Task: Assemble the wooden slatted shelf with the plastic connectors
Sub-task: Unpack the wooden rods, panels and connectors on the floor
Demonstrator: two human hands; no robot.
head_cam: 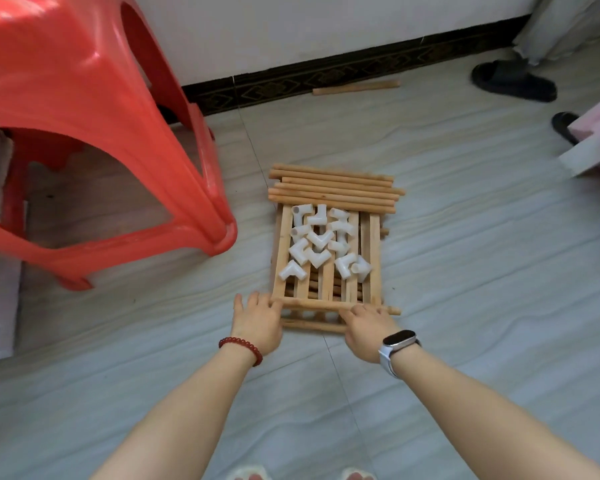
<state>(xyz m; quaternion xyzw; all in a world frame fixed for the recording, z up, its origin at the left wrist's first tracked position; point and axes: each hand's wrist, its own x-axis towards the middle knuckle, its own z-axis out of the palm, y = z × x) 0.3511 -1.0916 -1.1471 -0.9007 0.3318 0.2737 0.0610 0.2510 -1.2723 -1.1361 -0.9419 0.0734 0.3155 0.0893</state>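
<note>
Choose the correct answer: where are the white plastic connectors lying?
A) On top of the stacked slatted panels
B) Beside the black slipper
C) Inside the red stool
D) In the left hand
A: the white plastic connectors lie in a loose pile on the slatted panels, in front of the bundle of dowels.

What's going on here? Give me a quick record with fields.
panels: stacked slatted panels on the floor
connectors: white connectors loose on top panel
rods: rods across far end; one rod by the wall
left hand: left hand at near-left corner
right hand: right hand on near rail
nearby: red stool
</note>
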